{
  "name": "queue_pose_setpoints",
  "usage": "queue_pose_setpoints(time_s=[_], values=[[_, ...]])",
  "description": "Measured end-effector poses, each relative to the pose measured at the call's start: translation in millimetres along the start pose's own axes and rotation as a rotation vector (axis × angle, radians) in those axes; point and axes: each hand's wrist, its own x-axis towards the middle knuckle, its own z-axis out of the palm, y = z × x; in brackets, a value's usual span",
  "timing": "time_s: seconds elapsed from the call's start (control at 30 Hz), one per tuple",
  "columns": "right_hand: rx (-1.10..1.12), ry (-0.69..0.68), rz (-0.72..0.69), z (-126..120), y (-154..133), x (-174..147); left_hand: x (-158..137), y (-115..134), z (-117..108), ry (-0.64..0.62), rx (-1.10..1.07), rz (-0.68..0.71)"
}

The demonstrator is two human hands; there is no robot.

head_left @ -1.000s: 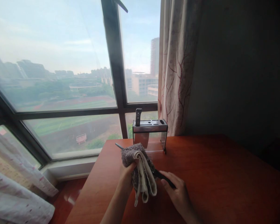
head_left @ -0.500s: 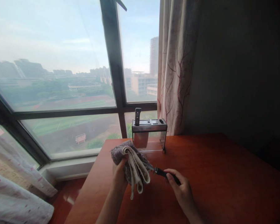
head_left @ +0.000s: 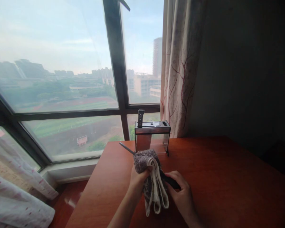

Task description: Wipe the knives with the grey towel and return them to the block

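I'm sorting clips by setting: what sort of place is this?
Probably a room in a home, well above ground level: a reddish-brown table stands near large windows overlooking what looks like a sports field, beside a patterned curtain.

Left hand (head_left: 139,179): folded grey-and-cream towelling cloth (head_left: 154,183) around the blade of a black-handled metal knife (head_left: 170,181), tip protruding. Right hand (head_left: 183,189): on handle. Beyond, clear-sided rectangular knife block (head_left: 154,129) on reddish-brown wooden tabletop (head_left: 228,180).

A knife holder (head_left: 153,130) stands upright on the reddish-brown table (head_left: 223,183).
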Motion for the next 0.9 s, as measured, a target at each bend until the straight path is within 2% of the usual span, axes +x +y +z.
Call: queue_pose_setpoints(time_s=[0.13,0.3,0.5,0.73,0.9], values=[[0.015,0.002,0.062,0.2,-5.1,1.2,1.0,-6.5,-0.1,-0.053,0.081,0.071],[0.061,-0.017,0.239,0.3,-6.7,0.1,0.0,-7.8,-2.2,-0.055,0.063,0.082],[0.296,-0.1,0.464,2.3,-1.5,-4.7,-0.8,-6.4,-5.2,-0.105,-0.028,0.054],[0.352,-0.11,0.508,-5.9,-6.5,-0.6,-1.4,12.0,-11.1,-0.061,-0.125,0.06],[0.317,-0.075,0.412,-8.7,-10.3,-2.5,1.6,18.0,-12.0,0.01,-0.157,0.078]])
